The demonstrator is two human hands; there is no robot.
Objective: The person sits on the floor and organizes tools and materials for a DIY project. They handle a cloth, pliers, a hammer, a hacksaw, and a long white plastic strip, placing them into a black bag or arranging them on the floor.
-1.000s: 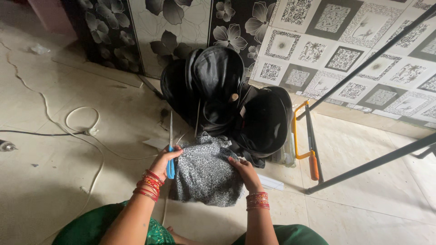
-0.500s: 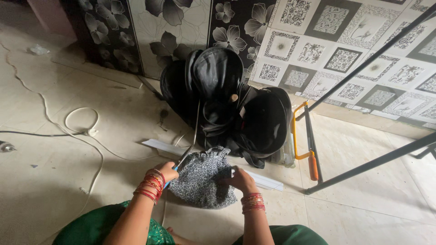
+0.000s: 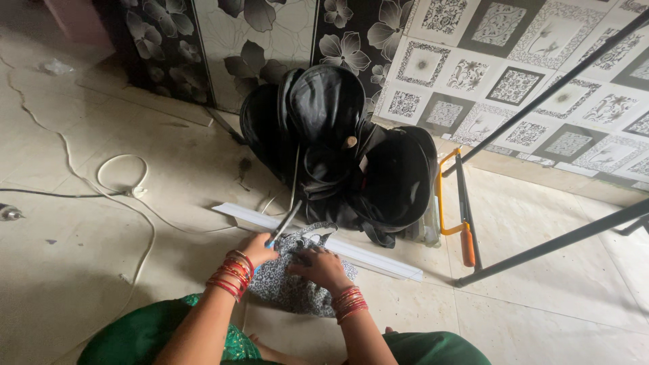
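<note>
a small grey patterned cloth pouch (image 3: 297, 284) lies on the pale tiled floor (image 3: 81, 270) just in front of the person's knees. the right hand (image 3: 321, 267) presses flat on top of it, fingers spread, gripping nothing. the left hand (image 3: 257, 249) is closed around a blue-handled tool (image 3: 282, 226) whose thin metal shaft slants up and away over the pouch's edge. what is inside the pouch cannot be seen.

just beyond it lies a long white strip (image 3: 378, 257), then an open black backpack (image 3: 338, 149), its compartments dark and unreadable. an orange-framed hacksaw (image 3: 460, 209) lies to its right.

half a second ago the pouch sat slightly further from the knees.
</note>
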